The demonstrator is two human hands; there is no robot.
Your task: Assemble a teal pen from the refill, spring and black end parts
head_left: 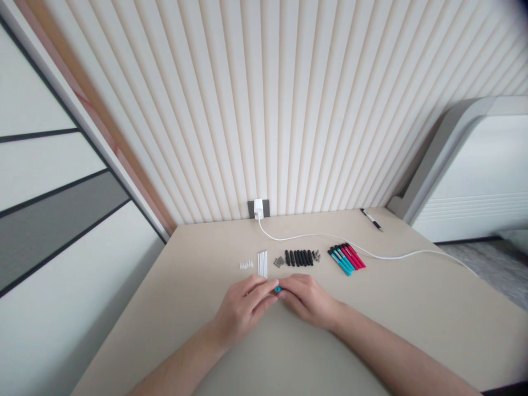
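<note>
Near the middle of the table, my left hand (246, 300) and my right hand (307, 300) meet at the fingertips around a small teal pen part (278, 289). Both hands are closed on it, and most of it is hidden by the fingers. Just beyond them lie thin white refill tubes (263, 264), small white tips (246, 265), little metal springs (279, 262), a row of black grips (299, 258) and small metal pieces (315, 256). To the right, teal pen barrels (341, 262) and red pen barrels (353, 256) with black ends lie side by side.
A white charger (258, 209) sits in a wall socket at the table's back edge. Its white cable (297, 236) runs right across the table (198, 275). A black-and-white pen (372, 219) lies at the back right. A ribbed wall (264, 110) stands behind.
</note>
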